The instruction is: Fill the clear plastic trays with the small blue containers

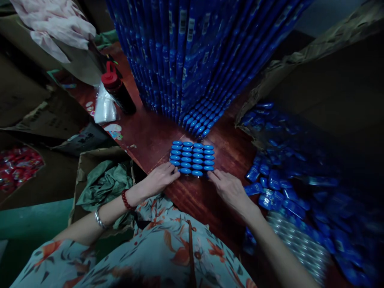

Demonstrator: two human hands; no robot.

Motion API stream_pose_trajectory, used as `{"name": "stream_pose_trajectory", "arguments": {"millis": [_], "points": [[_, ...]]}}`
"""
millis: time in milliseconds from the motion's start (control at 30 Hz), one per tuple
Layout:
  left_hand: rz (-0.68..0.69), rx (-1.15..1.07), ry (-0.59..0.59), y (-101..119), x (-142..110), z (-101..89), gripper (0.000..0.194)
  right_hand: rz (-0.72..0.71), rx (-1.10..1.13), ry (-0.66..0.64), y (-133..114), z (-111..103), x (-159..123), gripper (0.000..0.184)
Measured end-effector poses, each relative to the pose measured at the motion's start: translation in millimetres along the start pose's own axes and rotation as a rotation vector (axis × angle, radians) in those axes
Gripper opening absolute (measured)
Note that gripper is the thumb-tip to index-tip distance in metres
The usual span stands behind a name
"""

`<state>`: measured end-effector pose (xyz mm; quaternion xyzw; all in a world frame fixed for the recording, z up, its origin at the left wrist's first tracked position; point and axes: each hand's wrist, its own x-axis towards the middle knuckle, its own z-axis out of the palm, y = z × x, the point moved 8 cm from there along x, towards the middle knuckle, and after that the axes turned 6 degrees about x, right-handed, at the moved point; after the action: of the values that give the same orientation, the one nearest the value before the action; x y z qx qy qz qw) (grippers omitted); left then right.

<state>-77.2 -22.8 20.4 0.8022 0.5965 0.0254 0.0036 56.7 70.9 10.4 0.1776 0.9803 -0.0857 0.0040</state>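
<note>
On the reddish-brown table lies a block of glossy blue oval pieces [192,158] in neat rows, directly in front of me. My left hand [162,176] grips its near left corner, fingers bent in against the edge. At the near right corner, the closed fingers of my right hand [228,188] press on the block too. What lies under the block is hidden. Just beyond it rises a tall stack of blue packs [186,68] with barcode labels. Similar blue oval pieces [202,116] show in rows at the stack's foot.
Many loose blue packets [279,182] are piled at right, near a clear plastic tray [300,244] with rounded cells. A large cardboard box [324,68] borders them. Left are a red-lidded bottle [120,92], clear plastic bags [105,106] and a box [76,180] holding green sheeting.
</note>
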Motion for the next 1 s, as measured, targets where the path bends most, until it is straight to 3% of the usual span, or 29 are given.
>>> {"name": "stream_pose_trajectory", "arguments": {"millis": [167,300,400,533,633,733,833,933,1000], "points": [[-0.005,0.023,-0.028,2,2,0.0,0.022,-0.003,-0.108,-0.235,-16,-3,17,0.026],[-0.034,-0.004,0.024,-3,-2,1.9,0.025,0.062,-0.147,-0.276,-22,-1,21,0.027],[-0.096,-0.015,0.151,-11,-9,3.5,0.029,0.111,-0.144,-0.153,-18,4,15,0.034],[-0.270,0.001,0.375,-20,-24,3.0,0.037,0.224,-0.082,0.213,-8,1,-3,0.039],[-0.343,-0.003,0.398,-16,-28,10.3,0.045,0.300,-0.044,0.406,-7,-1,-12,0.052],[-0.349,-0.053,0.364,-11,-29,20.6,0.053,0.281,-0.011,0.331,-16,13,-6,0.069],[-0.334,-0.137,0.346,-15,-31,25.0,0.053,0.258,0.026,0.215,-17,19,1,0.075],[-0.311,-0.290,0.342,-26,-28,19.2,0.050,0.254,0.096,0.242,-9,-1,7,0.069],[-0.392,-0.423,0.406,-39,-23,10.4,0.052,0.265,0.155,0.369,-2,-26,13,0.064]]}}
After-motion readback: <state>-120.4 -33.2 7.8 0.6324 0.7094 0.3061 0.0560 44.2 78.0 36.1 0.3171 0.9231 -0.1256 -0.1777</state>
